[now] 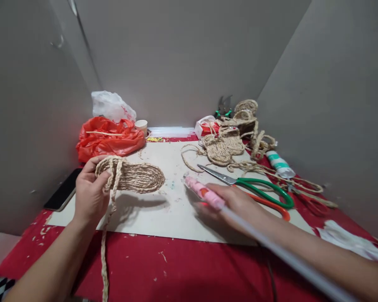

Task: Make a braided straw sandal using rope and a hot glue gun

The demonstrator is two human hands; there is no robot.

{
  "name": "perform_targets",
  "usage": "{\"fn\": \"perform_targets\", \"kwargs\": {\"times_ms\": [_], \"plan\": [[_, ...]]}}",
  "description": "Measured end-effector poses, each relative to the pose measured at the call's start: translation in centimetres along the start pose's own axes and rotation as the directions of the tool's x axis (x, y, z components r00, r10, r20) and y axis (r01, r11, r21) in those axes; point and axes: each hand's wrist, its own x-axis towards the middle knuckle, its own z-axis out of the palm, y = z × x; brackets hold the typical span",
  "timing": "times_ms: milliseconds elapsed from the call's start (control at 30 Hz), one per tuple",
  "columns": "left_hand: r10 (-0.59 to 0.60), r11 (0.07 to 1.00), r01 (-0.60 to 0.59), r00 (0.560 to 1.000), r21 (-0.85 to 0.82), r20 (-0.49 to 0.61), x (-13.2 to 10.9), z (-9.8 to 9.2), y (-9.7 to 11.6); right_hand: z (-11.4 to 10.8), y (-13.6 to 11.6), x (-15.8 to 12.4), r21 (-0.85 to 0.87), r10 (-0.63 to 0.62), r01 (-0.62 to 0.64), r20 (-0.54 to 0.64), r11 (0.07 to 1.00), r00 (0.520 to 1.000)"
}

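Observation:
My left hand (93, 188) pinches the heel end of a woven straw sole (143, 178), held above the white board (176, 226). A braided straw cord (103, 251) crosses that end and hangs down past the board's front edge. In my right hand (236, 203) is a pink glue gun (204, 193), its tip pointing left toward the sole, with a gap between them. A long translucent glue stick (290, 256) runs from its back to the lower right. Beyond my right hand lie scissors (264, 188) with green and orange handles.
A red plastic bag (110, 140), a white bag (111, 107), a paper cup (141, 126) and a phone (63, 191) are at the left. Woven straw pieces (220, 149), pliers (223, 109), a green-and-white roll (280, 164) and crumpled tissue (353, 241) are at the right.

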Motion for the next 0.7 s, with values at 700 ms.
{"fn": "perform_targets", "kwargs": {"times_ms": [700], "plan": [[-0.349, 0.859, 0.477, 0.812, -0.188, 0.468, -2.2, -0.2, 1.5, 1.3, -10.3, 0.5, 0.21, -0.496, 0.572, -0.323, 0.793, 0.806]]}}
